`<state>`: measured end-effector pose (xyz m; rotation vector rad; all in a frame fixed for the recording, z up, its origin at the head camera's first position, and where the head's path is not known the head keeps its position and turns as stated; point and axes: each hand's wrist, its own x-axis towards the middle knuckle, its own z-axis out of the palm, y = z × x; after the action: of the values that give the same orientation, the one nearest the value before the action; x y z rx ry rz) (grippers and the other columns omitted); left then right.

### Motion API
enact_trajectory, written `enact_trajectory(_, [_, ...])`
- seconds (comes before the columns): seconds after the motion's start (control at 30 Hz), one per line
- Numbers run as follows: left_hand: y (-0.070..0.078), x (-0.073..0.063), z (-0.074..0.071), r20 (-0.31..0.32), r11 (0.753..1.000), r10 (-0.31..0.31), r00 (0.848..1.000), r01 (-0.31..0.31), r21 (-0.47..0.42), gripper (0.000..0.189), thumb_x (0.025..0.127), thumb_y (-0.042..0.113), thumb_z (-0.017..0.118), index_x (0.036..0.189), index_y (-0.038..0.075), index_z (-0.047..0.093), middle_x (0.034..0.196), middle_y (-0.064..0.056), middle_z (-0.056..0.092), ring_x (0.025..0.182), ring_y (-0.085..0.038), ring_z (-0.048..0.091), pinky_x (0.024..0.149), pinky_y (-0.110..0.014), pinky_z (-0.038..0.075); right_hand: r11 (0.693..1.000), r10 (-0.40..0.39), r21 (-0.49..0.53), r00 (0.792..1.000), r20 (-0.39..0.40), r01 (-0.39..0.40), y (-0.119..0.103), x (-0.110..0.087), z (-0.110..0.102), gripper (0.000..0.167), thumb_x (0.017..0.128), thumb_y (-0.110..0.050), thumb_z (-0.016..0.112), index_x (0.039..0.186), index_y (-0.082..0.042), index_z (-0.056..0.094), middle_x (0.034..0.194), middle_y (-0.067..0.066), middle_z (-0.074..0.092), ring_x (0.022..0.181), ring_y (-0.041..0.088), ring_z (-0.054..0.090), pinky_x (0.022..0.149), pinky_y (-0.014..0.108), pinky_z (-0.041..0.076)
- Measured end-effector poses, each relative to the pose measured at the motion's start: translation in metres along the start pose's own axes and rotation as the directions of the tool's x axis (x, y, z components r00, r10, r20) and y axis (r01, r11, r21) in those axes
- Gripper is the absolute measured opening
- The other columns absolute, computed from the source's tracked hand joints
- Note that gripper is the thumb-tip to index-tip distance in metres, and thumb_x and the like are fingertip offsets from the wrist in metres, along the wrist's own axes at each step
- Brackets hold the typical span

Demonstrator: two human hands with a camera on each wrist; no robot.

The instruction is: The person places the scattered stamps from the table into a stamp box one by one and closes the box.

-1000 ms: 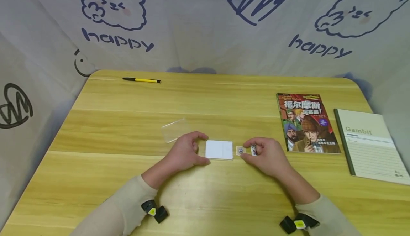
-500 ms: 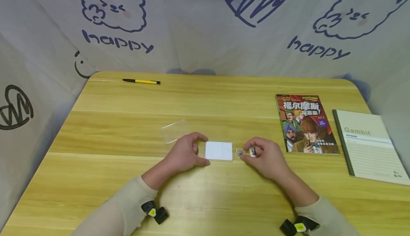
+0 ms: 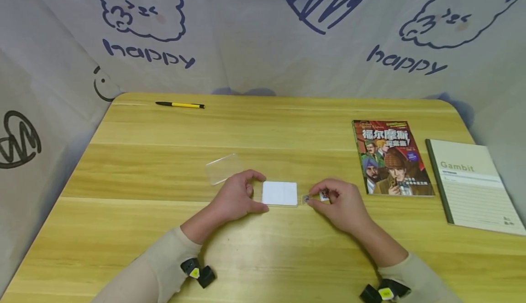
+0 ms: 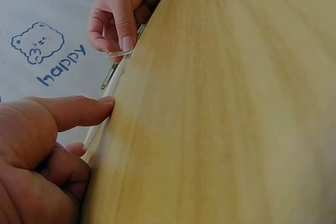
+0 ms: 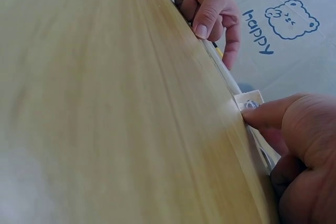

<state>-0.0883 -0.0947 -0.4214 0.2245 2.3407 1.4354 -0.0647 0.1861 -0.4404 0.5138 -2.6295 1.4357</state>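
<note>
Your left hand (image 3: 234,195) spans the left end of a white card (image 3: 280,193), thumb at its near corner and a finger at its far one; that grip seems meant to steady it flat. Your right hand (image 3: 344,202) is apart from the left and pinches a small square piece (image 5: 251,99) between thumb and fingertip. The piece is tilted up from the table, just off the card's right edge, and the edge pinch leaves most of its printed face showing. Its mark is too small to read. A second small piece (image 3: 324,195) shows in the hollow of your right hand; you cannot tell from here whether it is held or lying loose.

Just behind your left hand lies a clear plastic sheet (image 3: 222,168), probably set there out of the way. Farther right on the table (image 3: 246,257) are a book (image 3: 392,159), its Chinese title beginning 福尔摩斯, and a pale notebook (image 3: 474,186) marked "Gambit", with "NOTEBOOK" beneath; both sit clear of your hands, titles readable from your side. A yellow-and-black pen (image 3: 181,105) lies near the far edge. Beyond hangs a white cloth (image 3: 246,47) with bear drawings and "happy" written twice.
</note>
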Motion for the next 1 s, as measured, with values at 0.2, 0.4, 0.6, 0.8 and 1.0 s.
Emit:
enact_trajectory(0.2, [0.0006,-0.0003,-0.0006,0.0,1.0,-0.002,1.0,0.002,0.002,0.065,0.066,0.002,0.092,0.123,0.005,0.062,0.061,0.002,0.035,0.052,-0.013,0.032,0.05,-0.028,0.03,0.998,0.052,-0.026,0.998,0.031,-0.051,-0.0025,-0.0003,-0.0017,0.021,0.076,-0.014,0.089,0.09,-0.021,0.075,0.052,-0.007,0.044,0.045,0.006,0.032,0.045,0.026,0.032])
enact_trajectory(0.4, [0.0003,-0.001,-0.0013,0.011,1.0,0.002,1.0,-0.002,-0.003,0.065,0.067,0.002,0.092,0.124,0.005,0.061,0.06,0.002,0.035,0.051,-0.013,0.032,0.05,-0.028,0.03,0.991,0.13,-0.018,0.988,0.086,-0.129,-0.0064,-0.0011,-0.0049,0.027,0.074,-0.013,0.09,0.095,-0.019,0.074,0.051,-0.004,0.041,0.045,0.007,0.031,0.047,0.027,0.033])
enact_trajectory(0.6, [0.0009,-0.0013,-0.0017,0.017,1.0,0.005,1.0,-0.005,-0.007,0.065,0.068,0.002,0.092,0.124,0.005,0.061,0.06,0.002,0.035,0.05,-0.013,0.031,0.05,-0.028,0.03,0.989,0.148,-0.007,0.983,0.112,-0.148,-0.007,-0.0006,-0.0067,0.028,0.075,-0.012,0.089,0.096,-0.019,0.073,0.05,-0.004,0.04,0.044,0.007,0.029,0.046,0.026,0.031])
enact_trajectory(0.8, [0.0021,-0.0018,-0.0019,0.022,1.0,0.011,1.0,-0.011,-0.005,0.064,0.068,0.002,0.091,0.124,0.004,0.06,0.059,0.002,0.035,0.05,-0.012,0.031,0.048,-0.028,0.03,0.983,0.171,0.041,0.979,0.111,-0.177,-0.0061,-0.0008,-0.0081,0.027,0.076,-0.014,0.089,0.097,-0.018,0.073,0.05,-0.004,0.038,0.043,0.007,0.027,0.043,0.025,0.028])
enact_trajectory(1.0, [0.0019,-0.002,-0.0015,0.015,1.0,0.006,1.0,-0.006,-0.001,0.065,0.067,0.001,0.092,0.124,0.004,0.061,0.059,0.002,0.035,0.05,-0.012,0.032,0.048,-0.028,0.03,0.975,0.167,0.129,0.981,0.103,-0.179,-0.0071,0.0001,-0.0072,0.028,0.075,-0.014,0.09,0.097,-0.015,0.073,0.05,-0.001,0.039,0.042,0.005,0.027,0.04,0.023,0.024])
